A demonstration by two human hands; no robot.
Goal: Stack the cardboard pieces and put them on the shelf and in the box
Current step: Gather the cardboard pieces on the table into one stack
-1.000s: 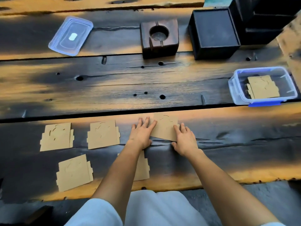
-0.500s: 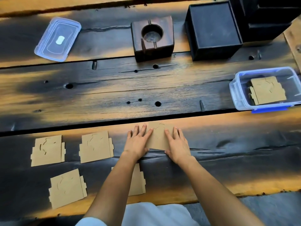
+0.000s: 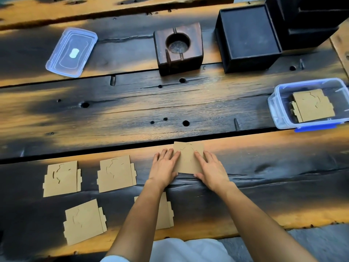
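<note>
The left hand [image 3: 164,167] and right hand [image 3: 212,172] press flat and uncurled on one cardboard piece [image 3: 188,157] on the tabletop [image 3: 264,167], seemingly steadying it to lift; a stack [image 3: 313,106] already sits in the plastic box [image 3: 273,112].

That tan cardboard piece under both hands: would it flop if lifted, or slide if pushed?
Probably fairly stiff: the cardboard piece lies flat with crisp edges, though its cut slits may let it flex. Likely very light, being a thin sheet. Lying flush on the table, it should slide easily under the left hand and right hand.
</note>
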